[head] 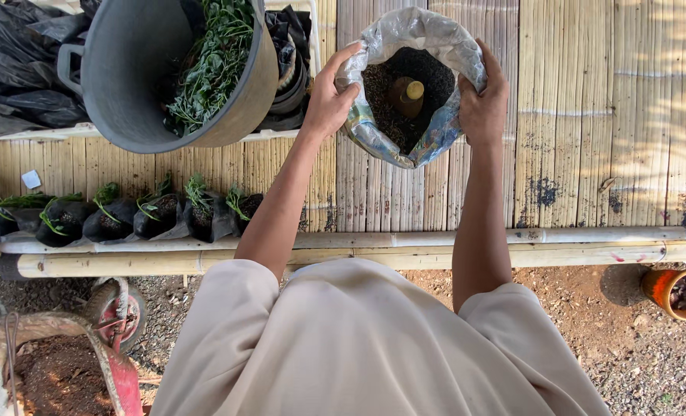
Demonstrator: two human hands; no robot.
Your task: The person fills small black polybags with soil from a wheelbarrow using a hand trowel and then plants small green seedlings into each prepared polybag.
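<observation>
A woven plastic sack (443,46) stands on the bamboo slat table (589,139), its top rolled down and dark soil (427,73) showing inside. A short brown wooden handle with a pale end (407,94) sticks up out of the soil. My left hand (329,96) grips the sack's left rim, thumb over the edge. On the opposite rim my right hand (483,100) grips the same way. Both arms reach forward over the table's front bamboo rail (574,245).
A grey tub (135,69) of green cuttings sits at the back left on black plastic bags (19,69). A row of small black seedling bags (119,219) lines the front left. Below lie a red wheelbarrow (119,370) and an orange pot (678,293) on gravel.
</observation>
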